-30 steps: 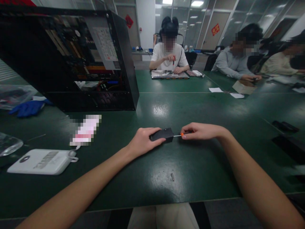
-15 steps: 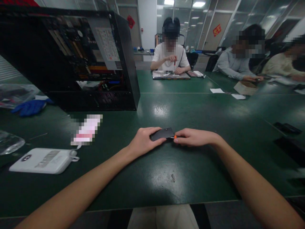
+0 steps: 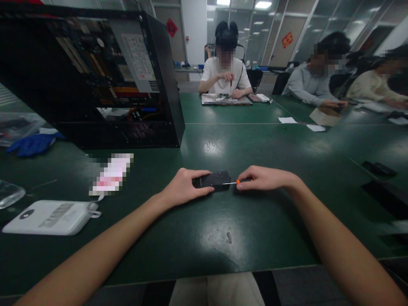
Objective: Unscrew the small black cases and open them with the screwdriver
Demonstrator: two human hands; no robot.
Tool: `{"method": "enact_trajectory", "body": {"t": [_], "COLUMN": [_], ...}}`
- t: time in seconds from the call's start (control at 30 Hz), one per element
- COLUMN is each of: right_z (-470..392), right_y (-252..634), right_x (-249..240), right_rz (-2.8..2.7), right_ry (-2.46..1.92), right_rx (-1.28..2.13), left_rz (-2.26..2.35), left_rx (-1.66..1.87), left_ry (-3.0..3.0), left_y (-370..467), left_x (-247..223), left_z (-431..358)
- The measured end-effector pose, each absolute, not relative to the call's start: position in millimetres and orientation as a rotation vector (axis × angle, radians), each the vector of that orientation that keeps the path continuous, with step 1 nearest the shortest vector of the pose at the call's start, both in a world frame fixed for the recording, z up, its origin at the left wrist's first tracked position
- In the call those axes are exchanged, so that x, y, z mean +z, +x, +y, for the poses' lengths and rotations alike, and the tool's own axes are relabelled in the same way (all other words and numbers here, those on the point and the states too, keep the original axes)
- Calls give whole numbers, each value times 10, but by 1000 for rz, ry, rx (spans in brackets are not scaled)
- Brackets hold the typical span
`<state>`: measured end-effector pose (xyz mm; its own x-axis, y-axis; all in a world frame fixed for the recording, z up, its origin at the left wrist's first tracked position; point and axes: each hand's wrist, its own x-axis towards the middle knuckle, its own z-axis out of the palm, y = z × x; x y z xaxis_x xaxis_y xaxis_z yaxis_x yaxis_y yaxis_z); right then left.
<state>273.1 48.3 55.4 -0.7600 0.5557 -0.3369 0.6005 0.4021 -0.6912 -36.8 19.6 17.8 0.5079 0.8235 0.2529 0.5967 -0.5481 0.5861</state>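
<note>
My left hand (image 3: 188,185) is closed round the left end of a small black rectangular box (image 3: 216,179), thumb along its near side and fingers along its far side. The box rests on the green table, and its exact kind cannot be made out. In my right hand (image 3: 261,178) is a screwdriver (image 3: 237,182) with an orange handle, pinched between thumb and fingers. Its thin metal shaft points left and lies against the near right edge of the box. Most of the handle is hidden by the fingers.
An open black computer case (image 3: 121,85) stands at back left. A white power bank (image 3: 47,216), a blurred-out phone (image 3: 112,173) and a blue glove (image 3: 32,144) lie on the left. Dark objects (image 3: 387,199) lie right. Across the table (image 3: 223,148), several people work.
The box has shifted slightly left with my left hand and turned to show its near side. My right hand has drawn a little to the right, exposing more of the screwdriver's shaft.
</note>
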Motion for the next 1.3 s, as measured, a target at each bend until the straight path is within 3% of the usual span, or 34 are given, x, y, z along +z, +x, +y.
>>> {"method": "enact_trajectory", "body": {"t": [0.53,0.8,1.3], "right_z": [402,327,387], "right_y": [2582,2468,2543], "right_x": [524,436,448], "right_rz": [2685,2495,2554], "right_ry": [1107,1086,1095], "right_rx": [-1183,-1426,-1373], "left_rz": [1192,1191,1197], "left_rx": [749,752,794], "left_ry": [2283,2268,2276], "left_y": [-348,-340,-343], "left_x": [165,197,228], "left_z": [179,166,151]}}
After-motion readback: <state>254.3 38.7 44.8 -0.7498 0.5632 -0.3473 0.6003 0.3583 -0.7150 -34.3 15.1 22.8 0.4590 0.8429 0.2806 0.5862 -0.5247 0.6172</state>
